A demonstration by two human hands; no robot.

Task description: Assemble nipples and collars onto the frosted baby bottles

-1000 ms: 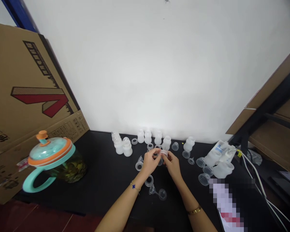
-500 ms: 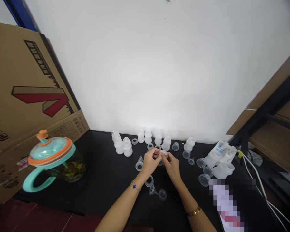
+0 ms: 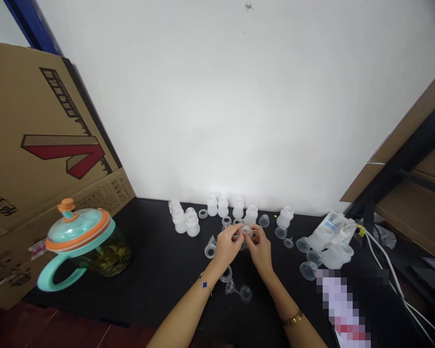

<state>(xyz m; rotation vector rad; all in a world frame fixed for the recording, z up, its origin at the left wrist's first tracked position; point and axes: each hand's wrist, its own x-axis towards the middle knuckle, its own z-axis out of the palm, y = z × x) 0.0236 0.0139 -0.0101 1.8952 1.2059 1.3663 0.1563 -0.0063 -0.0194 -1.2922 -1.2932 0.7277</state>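
Observation:
My left hand [image 3: 226, 247] and my right hand [image 3: 260, 250] meet over the black table [image 3: 159, 270], fingers pinched together on a small translucent ring-shaped cap piece [image 3: 245, 231] held between them. Just behind stand several small white plastic bottles [image 3: 223, 207]. Two more bottles [image 3: 186, 221] stand to the left. Clear nipple and cap parts [image 3: 239, 291] lie on the table under my wrists, another clear part [image 3: 210, 249] lies left of my left hand.
A teal and orange lidded jug [image 3: 80, 246] with leaves inside stands at the left, in front of a large cardboard box [image 3: 39, 145]. Clear cups and white bottles [image 3: 326, 246] cluster at the right beside white cables [image 3: 387, 275] and a dark shelf frame [image 3: 402, 159].
Both hands stay together on the small piece, shifting slightly right and down in view as the camera tilts a little. The fingers have closed tighter round it.

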